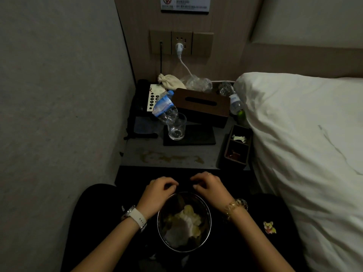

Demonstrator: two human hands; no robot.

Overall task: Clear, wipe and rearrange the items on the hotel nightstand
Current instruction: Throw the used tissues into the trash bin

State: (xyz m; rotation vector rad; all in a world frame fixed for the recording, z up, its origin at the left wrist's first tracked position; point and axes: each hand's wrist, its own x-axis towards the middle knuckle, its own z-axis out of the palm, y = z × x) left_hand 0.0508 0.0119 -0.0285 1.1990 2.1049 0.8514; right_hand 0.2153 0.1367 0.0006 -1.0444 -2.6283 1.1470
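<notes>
Down low, both hands hover over the far rim of a round waste bin (204,205) held between the person's knees. The left hand (157,190) has its fingers curled inward, thumb near fingertips; the right hand (209,186) is curled likewise. Whether either pinches something dark, such as a bin liner's edge, cannot be told in this dim light. Inside the bin lie crumpled tissues and pale scraps.

Beyond the hands, well apart from them, stands the nightstand (176,154), with a stain along its bare front edge. On it a plastic water bottle (165,107) leans tilted with its base in a drinking glass (176,127), which stands on a dark tray (198,137). Behind sits a brown tissue box (202,104). At the right edge, a divided organiser box (238,146) holds small packets in its compartments.
</notes>
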